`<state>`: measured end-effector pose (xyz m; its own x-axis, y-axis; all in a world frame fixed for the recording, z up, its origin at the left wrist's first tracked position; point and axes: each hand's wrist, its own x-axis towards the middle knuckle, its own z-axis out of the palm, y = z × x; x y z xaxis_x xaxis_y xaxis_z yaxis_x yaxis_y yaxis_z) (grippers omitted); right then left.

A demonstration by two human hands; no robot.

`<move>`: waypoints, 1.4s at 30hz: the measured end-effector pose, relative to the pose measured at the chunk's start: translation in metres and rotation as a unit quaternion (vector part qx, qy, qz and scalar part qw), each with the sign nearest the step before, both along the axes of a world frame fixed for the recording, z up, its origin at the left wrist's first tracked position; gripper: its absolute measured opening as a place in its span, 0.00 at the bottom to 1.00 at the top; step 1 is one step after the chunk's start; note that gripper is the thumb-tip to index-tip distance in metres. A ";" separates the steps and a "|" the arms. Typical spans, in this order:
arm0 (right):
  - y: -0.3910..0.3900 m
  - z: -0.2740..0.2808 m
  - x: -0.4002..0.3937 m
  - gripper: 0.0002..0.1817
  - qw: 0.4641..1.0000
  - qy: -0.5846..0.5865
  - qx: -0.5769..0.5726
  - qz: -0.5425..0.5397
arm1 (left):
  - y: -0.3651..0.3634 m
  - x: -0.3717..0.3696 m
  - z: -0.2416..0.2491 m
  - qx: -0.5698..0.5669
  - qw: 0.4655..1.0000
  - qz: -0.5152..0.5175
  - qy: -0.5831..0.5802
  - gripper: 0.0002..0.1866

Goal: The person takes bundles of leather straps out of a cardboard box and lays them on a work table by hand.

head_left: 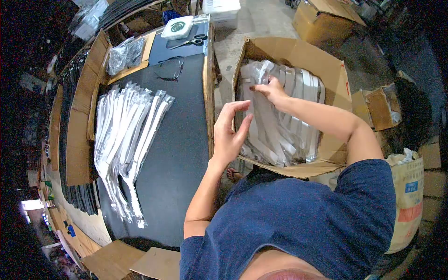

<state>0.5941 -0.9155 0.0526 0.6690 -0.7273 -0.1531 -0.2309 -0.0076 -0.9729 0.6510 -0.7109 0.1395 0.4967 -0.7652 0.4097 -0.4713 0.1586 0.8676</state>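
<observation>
An open cardboard box (333, 74) holds many white strips in clear plastic sleeves (280, 135). Inside it, my right hand (272, 91) is closed on the plastic sleeves near the upper left part of the pile. My left hand (233, 130) is raised at the box's left edge, thumb and fingers apart, with nothing between them. On the black table top (182, 140) to the left lies a fanned bundle of white strips in clear sleeves (126, 126).
Scissors (189, 42), a white square container (178, 28), glasses (172, 70) and clear plastic bags (126, 55) lie at the table's far end. Another cardboard box (322, 28) stands beyond. A printed sack (407, 200) is at the right.
</observation>
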 end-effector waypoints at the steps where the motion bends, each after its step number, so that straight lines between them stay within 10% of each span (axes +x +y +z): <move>1: 0.002 0.004 -0.002 0.17 0.999 0.038 -0.013 -0.015 | -0.001 -0.001 -0.001 -0.001 1.000 -0.001 0.001 0.13; 5: 0.003 0.011 0.004 0.15 0.999 -0.050 -0.016 0.014 | -0.002 -0.001 0.002 -0.013 1.000 0.006 -0.019 0.11; 8: 0.009 0.041 0.011 0.18 0.985 0.169 0.023 -0.022 | -0.001 -0.002 0.004 -0.012 0.999 0.006 -0.030 0.09; 23: -0.004 0.041 -0.036 0.20 0.930 -0.096 0.350 0.054 | 0.002 0.000 0.002 -0.006 0.999 0.002 -0.045 0.06; 42: -0.002 0.067 -0.046 0.17 0.969 -0.085 0.220 0.072 | 0.003 0.000 0.004 -0.001 0.998 0.004 -0.060 0.06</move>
